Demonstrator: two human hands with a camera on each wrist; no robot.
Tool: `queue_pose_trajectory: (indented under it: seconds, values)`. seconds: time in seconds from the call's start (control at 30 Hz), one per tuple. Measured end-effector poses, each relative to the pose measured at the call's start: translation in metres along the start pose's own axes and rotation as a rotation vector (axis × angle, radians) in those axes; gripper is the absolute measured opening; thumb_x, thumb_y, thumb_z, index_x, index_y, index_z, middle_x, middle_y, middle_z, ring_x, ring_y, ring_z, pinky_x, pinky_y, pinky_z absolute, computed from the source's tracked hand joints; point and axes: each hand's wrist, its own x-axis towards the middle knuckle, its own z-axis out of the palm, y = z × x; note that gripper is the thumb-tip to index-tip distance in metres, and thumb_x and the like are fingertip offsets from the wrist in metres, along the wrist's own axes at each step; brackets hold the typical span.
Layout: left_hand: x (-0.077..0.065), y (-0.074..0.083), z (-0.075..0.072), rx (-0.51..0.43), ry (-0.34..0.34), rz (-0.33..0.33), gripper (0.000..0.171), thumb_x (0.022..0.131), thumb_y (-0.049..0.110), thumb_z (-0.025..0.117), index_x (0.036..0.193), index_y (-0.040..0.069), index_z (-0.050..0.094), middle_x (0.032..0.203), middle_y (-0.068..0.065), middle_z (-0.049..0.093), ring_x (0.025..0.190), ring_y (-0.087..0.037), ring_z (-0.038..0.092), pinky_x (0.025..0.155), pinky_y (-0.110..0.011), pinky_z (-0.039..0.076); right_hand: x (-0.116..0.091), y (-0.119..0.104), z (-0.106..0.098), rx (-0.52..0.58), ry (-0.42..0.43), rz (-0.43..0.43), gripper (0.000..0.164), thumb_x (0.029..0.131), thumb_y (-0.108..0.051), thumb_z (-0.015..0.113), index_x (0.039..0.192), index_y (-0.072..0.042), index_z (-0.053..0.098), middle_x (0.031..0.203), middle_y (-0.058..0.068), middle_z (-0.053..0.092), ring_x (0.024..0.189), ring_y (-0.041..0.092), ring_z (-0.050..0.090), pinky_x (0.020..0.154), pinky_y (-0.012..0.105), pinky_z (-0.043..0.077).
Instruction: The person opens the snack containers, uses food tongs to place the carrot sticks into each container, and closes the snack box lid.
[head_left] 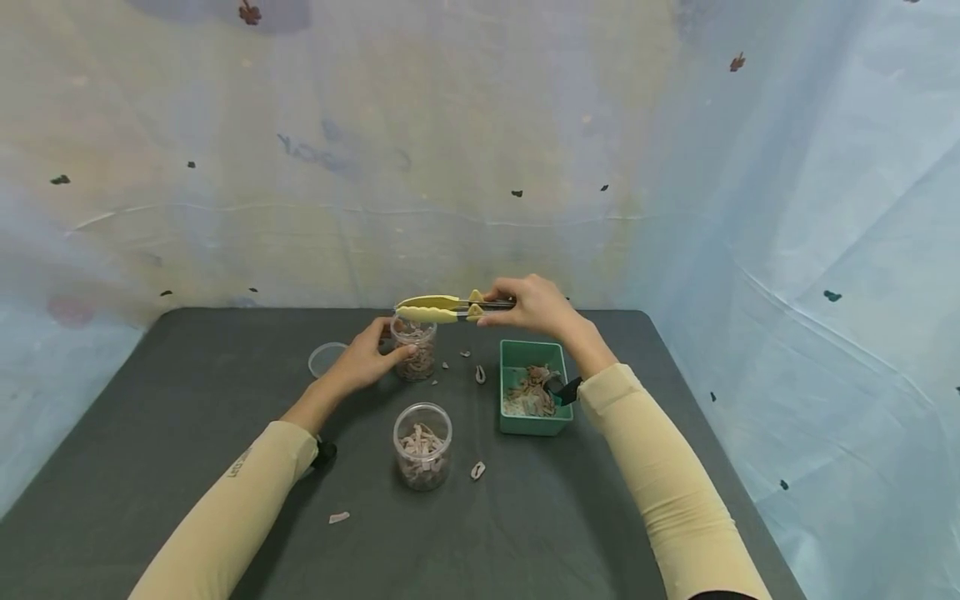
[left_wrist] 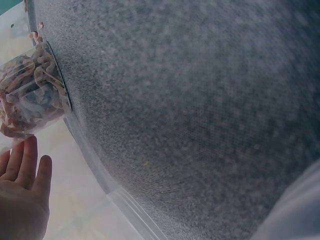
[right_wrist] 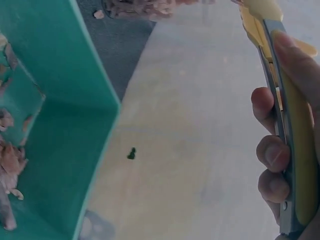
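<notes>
My left hand [head_left: 362, 360] grips the side of a clear plastic jar [head_left: 417, 360] partly filled with brownish dried strips. In the left wrist view the fingers [left_wrist: 29, 162] touch the jar's wall [left_wrist: 35, 95]. Yellow-tipped tongs [head_left: 429, 315], held by my right hand [head_left: 534, 307], lie level across the jar's mouth. The right wrist view shows the fingers wrapped round the tongs' yellow and grey handle [right_wrist: 297, 150]; whether the tips hold a strip cannot be made out. Closer to me stands a second clear jar [head_left: 422, 471], also with pale strips inside.
A green plastic tray [head_left: 536, 426] with more strips and a dark-handled tool [head_left: 570, 391] sits to the right. A round clear lid [head_left: 322, 360] lies left of the far jar. Loose pieces [head_left: 477, 471] are scattered on the dark tabletop [head_left: 247, 375].
</notes>
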Motion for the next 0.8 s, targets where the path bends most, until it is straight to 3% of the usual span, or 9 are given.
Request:
queue_pose_trajectory:
  seconds: [0.37, 0.67, 0.8]
  values:
    - [0.000, 0.001, 0.000, 0.008, -0.005, 0.001, 0.083, 0.100, 0.058, 0.063, 0.156, 0.004, 0.034, 0.153, -0.023, 0.046, 0.141, -0.044, 0.045, 0.112, -0.066, 0.039, -0.001, 0.000, 0.015, -0.054, -0.037, 0.037, 0.038, 0.090, -0.046, 0.081, 0.112, -0.017, 0.071, 0.117, 0.004, 0.077, 0.090, 0.020, 0.073, 0.075, 0.040, 0.058]
    - [0.002, -0.002, 0.001, 0.011, -0.004, 0.003, 0.081, 0.100, 0.058, 0.062, 0.154, 0.004, 0.036, 0.151, -0.022, 0.047, 0.141, -0.044, 0.045, 0.112, -0.065, 0.039, -0.008, -0.001, 0.012, -0.057, -0.019, 0.032, 0.038, 0.090, -0.048, 0.080, 0.111, -0.018, 0.071, 0.115, 0.002, 0.077, 0.076, 0.015, 0.069, 0.068, 0.037, 0.054]
    - [0.003, -0.003, 0.000, 0.008, -0.001, 0.018, 0.076, 0.100, 0.057, 0.063, 0.150, 0.005, 0.040, 0.149, -0.021, 0.049, 0.140, -0.044, 0.045, 0.111, -0.065, 0.039, -0.015, -0.001, 0.010, -0.024, 0.009, 0.046, 0.043, 0.090, -0.047, 0.080, 0.120, -0.017, 0.072, 0.118, 0.003, 0.077, 0.085, 0.018, 0.071, 0.075, 0.041, 0.057]
